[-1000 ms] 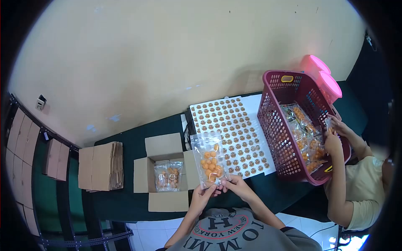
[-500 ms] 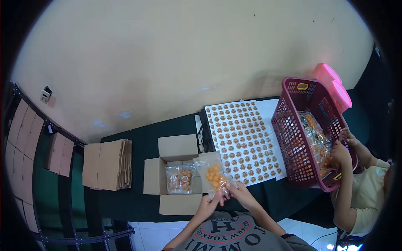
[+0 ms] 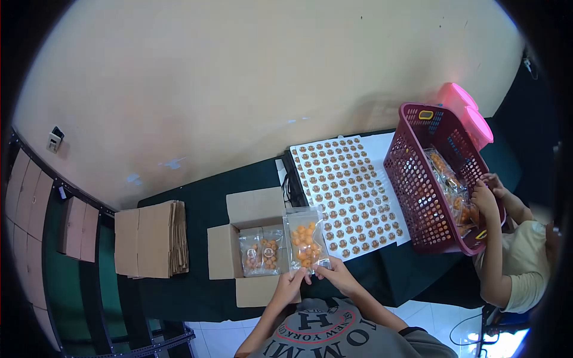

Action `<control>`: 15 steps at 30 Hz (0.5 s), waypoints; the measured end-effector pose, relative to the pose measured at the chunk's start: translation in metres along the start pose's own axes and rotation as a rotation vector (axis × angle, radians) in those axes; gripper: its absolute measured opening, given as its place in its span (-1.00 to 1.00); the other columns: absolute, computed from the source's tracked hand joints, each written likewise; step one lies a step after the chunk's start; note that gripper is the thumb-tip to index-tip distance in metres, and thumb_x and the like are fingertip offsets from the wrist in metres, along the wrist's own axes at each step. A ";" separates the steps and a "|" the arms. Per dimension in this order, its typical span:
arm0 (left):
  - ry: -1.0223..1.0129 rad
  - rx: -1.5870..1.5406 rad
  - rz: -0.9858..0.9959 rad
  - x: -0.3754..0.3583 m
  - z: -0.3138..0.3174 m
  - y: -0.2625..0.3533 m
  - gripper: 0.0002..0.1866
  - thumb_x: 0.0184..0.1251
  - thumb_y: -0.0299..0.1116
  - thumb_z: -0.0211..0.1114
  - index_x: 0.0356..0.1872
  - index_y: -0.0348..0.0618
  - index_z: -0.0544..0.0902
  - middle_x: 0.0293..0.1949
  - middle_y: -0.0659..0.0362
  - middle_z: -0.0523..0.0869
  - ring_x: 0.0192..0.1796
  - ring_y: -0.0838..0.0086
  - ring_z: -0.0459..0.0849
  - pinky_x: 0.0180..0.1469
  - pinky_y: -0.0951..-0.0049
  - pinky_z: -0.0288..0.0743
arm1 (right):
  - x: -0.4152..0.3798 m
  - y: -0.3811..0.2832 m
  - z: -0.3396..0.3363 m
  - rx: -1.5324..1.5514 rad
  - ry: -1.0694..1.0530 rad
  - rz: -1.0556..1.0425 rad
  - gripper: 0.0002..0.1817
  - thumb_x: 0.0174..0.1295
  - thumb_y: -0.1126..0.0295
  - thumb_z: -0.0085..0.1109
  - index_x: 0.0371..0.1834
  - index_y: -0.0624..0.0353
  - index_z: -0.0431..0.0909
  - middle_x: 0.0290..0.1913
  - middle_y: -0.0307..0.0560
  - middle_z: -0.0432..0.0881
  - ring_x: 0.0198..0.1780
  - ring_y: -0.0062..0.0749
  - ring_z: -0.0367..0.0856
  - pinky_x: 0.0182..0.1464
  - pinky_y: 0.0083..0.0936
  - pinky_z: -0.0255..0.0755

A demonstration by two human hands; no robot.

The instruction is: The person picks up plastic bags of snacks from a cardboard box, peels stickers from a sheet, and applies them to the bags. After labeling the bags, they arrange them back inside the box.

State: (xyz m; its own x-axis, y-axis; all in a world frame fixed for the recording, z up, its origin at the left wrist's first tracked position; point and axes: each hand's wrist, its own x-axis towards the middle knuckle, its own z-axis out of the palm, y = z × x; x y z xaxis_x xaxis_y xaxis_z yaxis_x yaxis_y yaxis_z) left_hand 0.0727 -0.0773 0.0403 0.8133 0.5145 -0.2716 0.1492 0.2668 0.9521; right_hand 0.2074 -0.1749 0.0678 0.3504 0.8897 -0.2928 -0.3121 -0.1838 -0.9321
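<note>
A clear bag of round orange snacks (image 3: pixel 306 241) is held up in front of me by its lower edge. My left hand (image 3: pixel 292 284) pinches its bottom left corner, and my right hand (image 3: pixel 335 275) pinches the bottom right. The bag overlaps the right flap of an open cardboard box (image 3: pixel 258 201). Inside that box lie snack bags (image 3: pixel 262 252) bearing round stickers. Right of my hands is a sheet of round stickers (image 3: pixel 340 185), laid out in rows. No sticker can be made out on the side of the held bag facing me.
Folded cardboard boxes (image 3: pixel 149 238) are stacked at the left. A maroon basket (image 3: pixel 418 185) with more snack bags stands at the right, where another person's hands (image 3: pixel 488 194) reach in. Pink containers (image 3: pixel 471 116) sit behind it.
The snack bag has gone from tilted to nearly upright, and both hands now grip its lower edge. My view has shifted slightly. The other person's hands stay at the basket.
</note>
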 end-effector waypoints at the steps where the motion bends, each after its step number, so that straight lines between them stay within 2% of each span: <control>1: -0.042 0.041 0.007 -0.002 -0.005 0.000 -0.59 0.36 -0.20 -0.08 -0.52 -0.28 0.58 -0.44 0.14 0.62 -0.24 0.52 0.53 -0.05 0.56 0.32 | -0.001 0.003 0.003 0.048 0.004 -0.009 -0.84 0.19 0.35 0.07 -0.37 0.23 0.49 -0.46 -0.30 0.50 -0.42 -0.73 0.39 -0.33 -0.74 0.31; 2: -0.043 0.034 0.003 -0.006 -0.009 0.000 -0.59 0.36 -0.20 -0.08 -0.52 -0.28 0.58 -0.44 0.14 0.62 -0.24 0.52 0.53 -0.05 0.56 0.32 | -0.001 0.011 0.003 0.036 -0.001 0.024 -0.85 0.19 0.35 0.06 -0.36 0.22 0.48 -0.46 -0.30 0.50 -0.41 -0.71 0.40 -0.33 -0.73 0.31; 4: 0.048 -0.284 -0.083 -0.014 -0.018 0.002 -0.72 0.29 -0.23 0.05 -0.19 -0.27 0.49 -0.26 0.17 0.60 -0.20 0.48 0.56 -0.01 0.50 0.34 | -0.003 0.019 0.007 0.028 -0.072 0.036 -0.84 0.19 0.35 0.05 -0.35 0.23 0.48 -0.46 -0.30 0.49 -0.41 -0.71 0.39 -0.34 -0.73 0.30; 5: 0.094 -0.441 -0.125 -0.016 -0.024 0.004 -0.65 0.26 -0.24 0.11 -0.03 -0.26 0.45 -0.18 0.18 0.60 -0.18 0.46 0.57 0.01 0.47 0.35 | -0.004 0.021 0.009 0.025 -0.144 0.040 -0.84 0.19 0.35 0.05 -0.33 0.24 0.48 -0.46 -0.29 0.49 -0.41 -0.71 0.39 -0.35 -0.73 0.29; 6: 0.029 -0.545 -0.101 -0.018 -0.034 0.004 -0.56 0.21 -0.29 0.17 0.08 -0.23 0.34 -0.10 0.18 0.56 -0.14 0.46 0.58 0.00 0.46 0.39 | -0.006 0.022 0.010 -0.097 -0.189 0.057 -0.81 0.20 0.31 0.04 -0.32 0.24 0.47 -0.45 -0.30 0.48 -0.40 -0.68 0.40 -0.34 -0.72 0.30; 7: 0.030 -0.550 -0.102 -0.019 -0.036 0.003 -0.56 0.21 -0.29 0.17 0.08 -0.23 0.34 -0.10 0.18 0.56 -0.14 0.46 0.58 0.00 0.46 0.39 | -0.006 0.023 0.010 -0.100 -0.190 0.062 -0.81 0.20 0.31 0.04 -0.32 0.24 0.47 -0.45 -0.30 0.48 -0.40 -0.68 0.40 -0.34 -0.72 0.30; 9: 0.173 -0.400 -0.114 -0.022 -0.041 0.001 -0.68 0.26 -0.38 0.10 0.01 -0.25 0.37 -0.12 0.11 0.55 -0.08 0.46 0.57 -0.09 0.48 0.48 | -0.003 0.019 0.009 -0.319 -0.308 -0.015 -0.77 0.21 0.27 0.04 -0.29 0.24 0.46 -0.44 -0.30 0.47 -0.39 -0.66 0.42 -0.31 -0.70 0.32; 10: 0.174 -0.465 -0.098 -0.023 -0.044 -0.003 -0.67 0.25 -0.44 0.10 0.03 -0.26 0.35 -0.09 0.08 0.53 -0.08 0.47 0.57 -0.15 0.51 0.51 | -0.001 0.012 0.005 -0.343 -0.295 -0.010 -0.73 0.22 0.23 0.03 -0.25 0.24 0.46 -0.43 -0.29 0.49 -0.37 -0.63 0.44 -0.28 -0.67 0.35; 11: 0.177 -0.465 -0.095 -0.026 -0.046 -0.003 -0.67 0.25 -0.44 0.10 0.03 -0.26 0.35 -0.09 0.08 0.53 -0.08 0.47 0.57 -0.15 0.51 0.51 | 0.002 0.012 -0.001 -0.265 -0.197 -0.003 -0.73 0.22 0.24 0.02 -0.21 0.25 0.45 -0.40 -0.23 0.52 -0.35 -0.63 0.46 -0.26 -0.65 0.37; 12: 0.205 -0.489 -0.039 -0.030 -0.046 0.000 -0.67 0.24 -0.42 0.10 0.02 -0.25 0.35 -0.09 0.10 0.54 -0.07 0.47 0.56 -0.14 0.49 0.50 | 0.012 0.024 -0.020 -0.374 -0.095 -0.061 -0.73 0.20 0.24 0.05 -0.22 0.25 0.47 -0.36 -0.15 0.54 -0.34 -0.57 0.48 -0.24 -0.62 0.38; 13: 0.232 -0.513 0.017 -0.035 -0.048 0.003 -0.66 0.24 -0.41 0.11 0.02 -0.24 0.36 -0.09 0.11 0.54 -0.07 0.47 0.56 -0.13 0.47 0.49 | 0.021 0.033 -0.035 -0.621 0.119 -0.155 -0.73 0.15 0.24 0.10 -0.25 0.24 0.49 -0.37 -0.11 0.55 -0.37 -0.51 0.49 -0.26 -0.58 0.39; 15: 0.254 -0.557 0.044 -0.046 -0.057 0.004 -0.65 0.23 -0.40 0.11 0.02 -0.23 0.36 -0.09 0.13 0.54 -0.06 0.47 0.55 -0.11 0.45 0.47 | 0.045 0.066 -0.077 -0.687 0.392 -0.214 -0.72 0.08 0.27 0.16 -0.26 0.26 0.49 -0.35 -0.03 0.57 -0.35 -0.37 0.53 -0.25 -0.50 0.41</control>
State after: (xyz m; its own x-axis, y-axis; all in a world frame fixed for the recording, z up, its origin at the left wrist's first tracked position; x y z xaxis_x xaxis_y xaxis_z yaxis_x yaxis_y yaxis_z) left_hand 0.0040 -0.0535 0.0482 0.6421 0.6946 -0.3244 -0.2532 0.5915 0.7655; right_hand 0.2703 -0.1788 -0.0237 0.6636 0.7476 -0.0281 0.3631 -0.3546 -0.8616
